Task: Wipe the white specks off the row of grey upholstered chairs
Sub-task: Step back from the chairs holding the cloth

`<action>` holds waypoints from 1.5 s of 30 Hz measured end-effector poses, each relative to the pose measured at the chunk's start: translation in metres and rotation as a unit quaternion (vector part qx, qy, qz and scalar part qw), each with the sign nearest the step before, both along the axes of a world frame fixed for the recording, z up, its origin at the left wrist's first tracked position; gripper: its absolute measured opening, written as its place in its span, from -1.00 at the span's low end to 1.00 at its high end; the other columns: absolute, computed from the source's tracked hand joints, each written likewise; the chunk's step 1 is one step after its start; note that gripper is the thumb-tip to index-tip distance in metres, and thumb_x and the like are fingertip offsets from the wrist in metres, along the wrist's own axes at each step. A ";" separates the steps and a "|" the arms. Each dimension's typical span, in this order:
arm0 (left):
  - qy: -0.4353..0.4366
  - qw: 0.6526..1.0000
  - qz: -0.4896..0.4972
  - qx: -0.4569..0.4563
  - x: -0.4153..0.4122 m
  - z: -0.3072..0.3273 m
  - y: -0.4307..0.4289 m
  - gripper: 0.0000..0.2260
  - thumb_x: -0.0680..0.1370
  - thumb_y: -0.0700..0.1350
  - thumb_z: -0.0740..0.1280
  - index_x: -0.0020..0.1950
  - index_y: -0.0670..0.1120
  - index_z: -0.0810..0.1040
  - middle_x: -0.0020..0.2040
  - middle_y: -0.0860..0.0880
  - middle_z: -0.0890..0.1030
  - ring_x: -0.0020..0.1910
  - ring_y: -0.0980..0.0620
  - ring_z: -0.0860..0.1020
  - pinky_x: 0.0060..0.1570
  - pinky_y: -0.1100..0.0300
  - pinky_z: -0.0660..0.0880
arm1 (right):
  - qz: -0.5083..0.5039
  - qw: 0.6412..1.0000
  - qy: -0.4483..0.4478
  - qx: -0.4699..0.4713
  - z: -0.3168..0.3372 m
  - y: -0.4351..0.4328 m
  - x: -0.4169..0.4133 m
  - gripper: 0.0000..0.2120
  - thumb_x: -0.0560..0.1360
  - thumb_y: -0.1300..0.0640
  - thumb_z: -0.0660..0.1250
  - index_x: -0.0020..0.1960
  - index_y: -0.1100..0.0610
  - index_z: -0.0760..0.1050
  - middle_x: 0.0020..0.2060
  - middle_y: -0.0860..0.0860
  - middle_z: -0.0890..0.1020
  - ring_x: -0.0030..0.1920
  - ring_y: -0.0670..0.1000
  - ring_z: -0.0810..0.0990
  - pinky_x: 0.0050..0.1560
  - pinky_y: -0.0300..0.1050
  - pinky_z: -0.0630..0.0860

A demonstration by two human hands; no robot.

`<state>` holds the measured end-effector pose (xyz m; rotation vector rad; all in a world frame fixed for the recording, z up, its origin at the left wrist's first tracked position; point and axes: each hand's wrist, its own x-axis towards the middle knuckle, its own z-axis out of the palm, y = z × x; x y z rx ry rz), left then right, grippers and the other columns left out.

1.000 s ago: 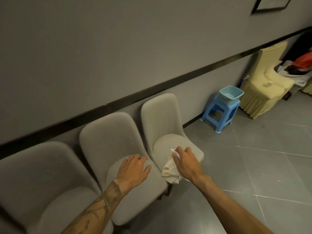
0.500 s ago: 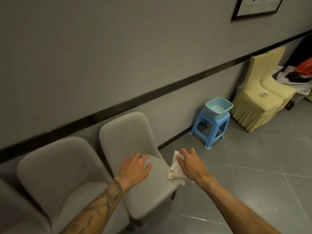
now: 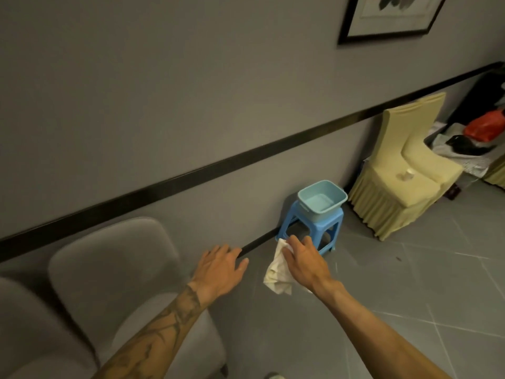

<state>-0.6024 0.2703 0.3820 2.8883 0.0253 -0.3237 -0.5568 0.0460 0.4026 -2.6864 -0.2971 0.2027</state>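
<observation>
Here, cloth [image 3: 277, 272] beyond chair [image 3: 120, 269] edge

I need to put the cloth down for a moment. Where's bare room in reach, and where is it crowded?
Bare floor lies open right of the cloth, between the blue stool and the yellow covered chair. The nearest grey chair has a bare seat beside the left hand. The basin fills the stool top; the far right corner is cluttered.
</observation>
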 end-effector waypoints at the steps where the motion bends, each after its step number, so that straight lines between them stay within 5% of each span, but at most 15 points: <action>1: 0.002 1.000 0.000 0.000 0.022 -0.001 -0.010 -0.52 0.72 0.22 0.05 0.54 0.01 0.40 0.39 -0.07 0.51 0.39 -0.11 0.45 0.39 0.00 0.36 | -0.001 1.000 0.002 0.000 0.000 -0.009 0.022 -0.79 0.67 -0.04 0.09 0.16 0.07 0.37 0.06 0.07 0.40 0.03 0.14 0.49 -0.08 -0.07 0.40; 14: 0.014 0.998 0.061 0.009 0.258 0.004 -0.131 -0.53 0.72 0.19 0.05 0.52 -0.03 0.41 0.41 -0.11 0.49 0.40 -0.13 0.45 0.43 -0.04 0.35 | 0.073 0.997 0.009 -0.020 -0.005 -0.116 0.283 -0.77 0.68 -0.02 0.06 0.18 0.09 0.36 0.05 0.12 0.44 -0.01 0.15 0.51 0.03 0.10 0.53; 30: 0.035 0.986 0.161 0.004 0.453 -0.038 -0.261 -0.52 0.72 0.21 0.05 0.56 0.02 0.37 0.43 -0.06 0.50 0.41 -0.11 0.44 0.41 0.02 0.30 | 0.177 0.982 0.064 -0.031 -0.057 -0.215 0.522 -0.74 0.68 0.00 0.06 0.25 0.12 0.36 0.08 0.16 0.42 0.02 0.17 0.51 0.04 0.03 0.50; 38: 0.068 0.985 0.159 0.001 0.537 -0.116 -0.263 -0.53 0.73 0.19 0.02 0.57 0.03 0.36 0.44 -0.05 0.49 0.41 -0.10 0.44 0.41 0.03 0.30 | 0.151 0.981 0.104 -0.060 -0.141 -0.224 0.621 -0.72 0.68 0.00 0.06 0.27 0.12 0.37 0.13 0.16 0.43 0.04 0.17 0.53 0.09 0.00 0.52; 45: 0.125 0.970 0.210 -0.009 0.589 -0.237 -0.265 -0.50 0.73 0.20 0.01 0.65 0.07 0.24 0.63 -0.07 0.29 0.59 -0.08 0.27 0.55 0.05 0.13 | 0.147 0.974 0.146 -0.095 -0.281 -0.223 0.719 -0.74 0.68 -0.01 0.09 0.29 0.06 0.39 0.15 0.15 0.40 0.08 0.20 0.54 0.11 -0.01 0.49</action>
